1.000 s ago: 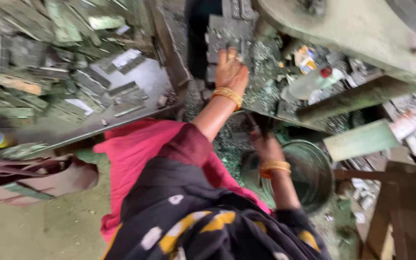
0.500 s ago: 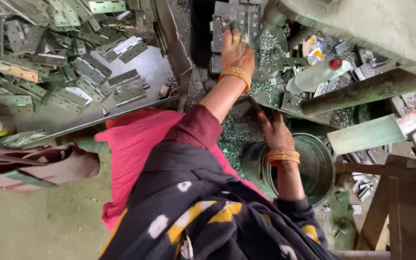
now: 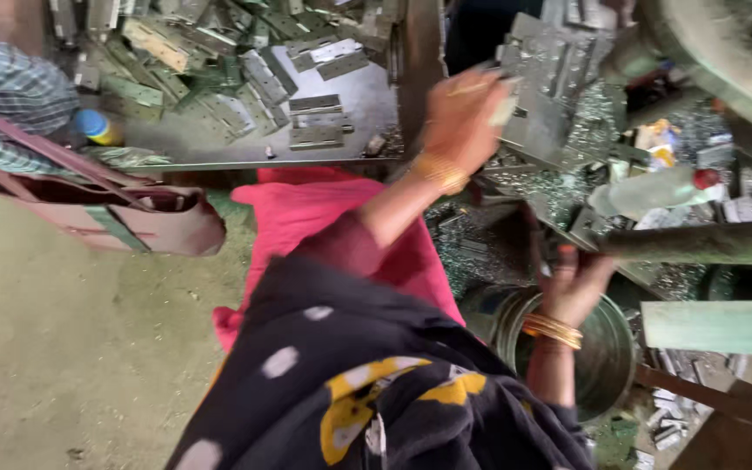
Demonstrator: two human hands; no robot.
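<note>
My left hand (image 3: 461,115) is raised at the top centre, a gold bangle on its wrist. Its fingers pinch a small pale metal plate (image 3: 505,108), blurred, against a stack of grey metal plates (image 3: 540,113) on the machine bed. My right hand (image 3: 573,283), with several gold bangles, reaches up at the right. It is curled around the near end of a dark metal bar (image 3: 698,244) that runs off to the right. Below that hand stands a round steel bucket (image 3: 613,357).
A metal tray (image 3: 367,104) at the top left holds many flat hinge plates (image 3: 317,132). Metal shavings (image 3: 567,196) cover the bed, beside a plastic bottle (image 3: 654,187) with a red cap. A brown bag (image 3: 132,218) and another person's checked sleeve (image 3: 10,96) lie left. A pale green slab (image 3: 715,326) sits right.
My left hand has come back a little from the stack with a plate in its fingers. My right hand has shifted from beside the bucket to the dark bar. The view has swung left.
</note>
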